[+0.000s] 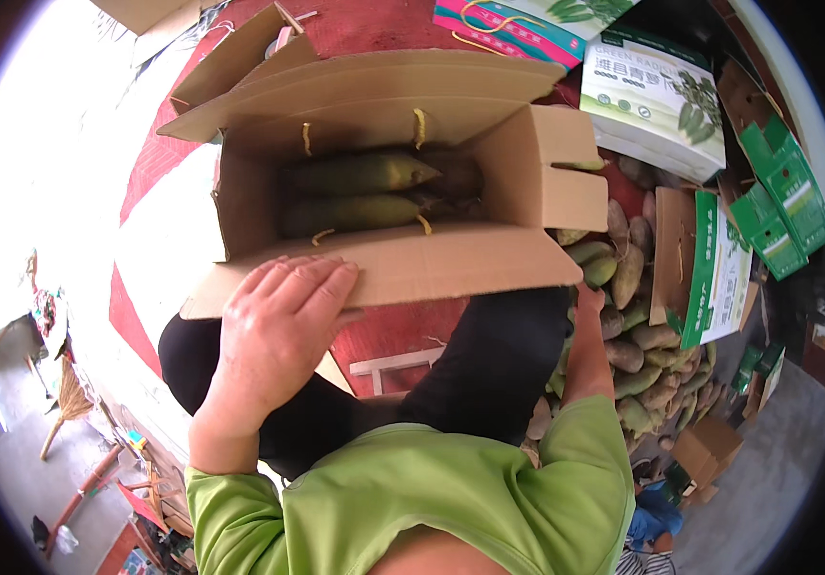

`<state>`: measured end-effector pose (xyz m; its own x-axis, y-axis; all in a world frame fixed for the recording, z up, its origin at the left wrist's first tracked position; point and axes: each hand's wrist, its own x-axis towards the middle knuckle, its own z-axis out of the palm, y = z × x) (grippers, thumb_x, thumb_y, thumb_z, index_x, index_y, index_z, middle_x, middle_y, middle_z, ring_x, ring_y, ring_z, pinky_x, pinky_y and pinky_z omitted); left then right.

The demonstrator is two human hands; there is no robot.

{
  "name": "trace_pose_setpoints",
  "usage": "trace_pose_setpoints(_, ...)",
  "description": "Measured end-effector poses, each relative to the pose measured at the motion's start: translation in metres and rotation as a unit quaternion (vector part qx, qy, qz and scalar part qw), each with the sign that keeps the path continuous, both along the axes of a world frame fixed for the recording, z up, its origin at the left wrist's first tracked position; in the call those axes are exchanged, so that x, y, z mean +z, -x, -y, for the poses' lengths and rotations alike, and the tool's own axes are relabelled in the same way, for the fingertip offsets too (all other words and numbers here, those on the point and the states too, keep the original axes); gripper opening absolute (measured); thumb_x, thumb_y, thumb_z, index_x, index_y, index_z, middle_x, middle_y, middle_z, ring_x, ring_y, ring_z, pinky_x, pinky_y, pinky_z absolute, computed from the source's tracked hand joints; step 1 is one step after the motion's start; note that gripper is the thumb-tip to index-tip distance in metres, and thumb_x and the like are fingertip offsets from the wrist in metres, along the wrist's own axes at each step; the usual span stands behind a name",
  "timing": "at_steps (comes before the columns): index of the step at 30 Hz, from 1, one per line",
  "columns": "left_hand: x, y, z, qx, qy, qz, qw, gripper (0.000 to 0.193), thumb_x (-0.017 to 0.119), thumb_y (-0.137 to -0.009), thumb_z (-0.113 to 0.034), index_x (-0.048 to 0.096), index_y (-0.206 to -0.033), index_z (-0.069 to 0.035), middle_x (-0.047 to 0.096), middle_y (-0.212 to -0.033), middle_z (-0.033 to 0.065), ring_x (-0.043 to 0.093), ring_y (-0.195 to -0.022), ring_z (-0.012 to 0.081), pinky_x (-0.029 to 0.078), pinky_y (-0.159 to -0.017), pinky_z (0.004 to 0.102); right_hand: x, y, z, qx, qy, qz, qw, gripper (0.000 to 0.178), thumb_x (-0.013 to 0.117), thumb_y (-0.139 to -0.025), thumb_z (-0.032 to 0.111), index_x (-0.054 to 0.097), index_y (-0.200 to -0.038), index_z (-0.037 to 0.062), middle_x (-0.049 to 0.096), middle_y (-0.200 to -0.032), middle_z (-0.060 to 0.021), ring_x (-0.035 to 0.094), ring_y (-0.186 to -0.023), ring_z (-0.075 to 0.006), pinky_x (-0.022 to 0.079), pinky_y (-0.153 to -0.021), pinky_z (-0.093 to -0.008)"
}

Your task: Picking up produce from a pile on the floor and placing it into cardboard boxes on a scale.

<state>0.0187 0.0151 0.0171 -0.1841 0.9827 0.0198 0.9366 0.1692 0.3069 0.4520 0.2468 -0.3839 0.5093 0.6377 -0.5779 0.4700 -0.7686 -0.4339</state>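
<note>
An open brown cardboard box (518,192) stands in front of my knees with its flaps folded out. Inside lie long green radishes (360,175), their far ends in shadow. Yellow cord loops (419,128) poke through its two long walls. My left hand (283,307) grips the near flap (460,268), fingers together over its top. My right hand (589,299) is down at the right end of that flap, close to a heap of radishes (628,273). Its fingers are mostly hidden, so I cannot see whether it holds anything.
A white and green printed carton (652,101) sits at the far right. Another printed carton (705,268) stands open beside the heap, near folded green boxes (786,196). Beyond my box is another brown box (240,62). A small broom (69,398) lies at left.
</note>
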Motion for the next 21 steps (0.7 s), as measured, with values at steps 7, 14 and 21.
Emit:
trace_pose_setpoints(7, -0.007, 0.006, 0.002, -0.021, -0.004, 0.003, 1.000, 0.038, 0.070, -0.067, -0.014, 0.064, -0.103, -0.004, 0.065, -0.099, 0.0091, 0.063, -0.094, 0.0282, 0.051, -0.082, 0.0392, -0.058, -0.020, -0.010, -0.088, -0.031, -0.044, 0.995, 0.087, 0.084, -0.068, 0.016, 0.035, -0.136, -0.0077, 0.047, -0.132, -0.0192, 0.051, -0.117, -0.0324, 0.051, -0.090, -0.0438)
trace_pose_setpoints(14, -0.009, 0.010, 0.003, -0.027, -0.027, 0.009, 0.999, 0.034, 0.069, -0.069, -0.015, 0.064, -0.100, -0.004, 0.064, -0.096, 0.0087, 0.062, -0.089, 0.0276, 0.050, -0.081, 0.0386, 0.090, 0.025, 0.011, -0.053, -0.098, -0.224, 0.968, 0.062, 0.078, -0.072, 0.005, 0.047, -0.126, -0.0028, 0.059, -0.113, -0.0095, 0.060, -0.096, -0.0252, 0.051, -0.072, -0.0375)
trace_pose_setpoints(21, -0.011, 0.013, 0.003, -0.006, -0.038, 0.022, 0.999, 0.029, 0.069, -0.074, -0.017, 0.064, -0.101, -0.007, 0.064, -0.094, 0.0073, 0.061, -0.088, 0.0275, 0.049, -0.079, 0.0383, 0.245, 0.076, -0.008, 0.175, -0.274, -0.311, 0.893, 0.060, 0.069, -0.078, 0.005, 0.043, -0.133, 0.0020, 0.055, -0.120, -0.0086, 0.054, -0.108, -0.0211, 0.042, -0.092, -0.0322)
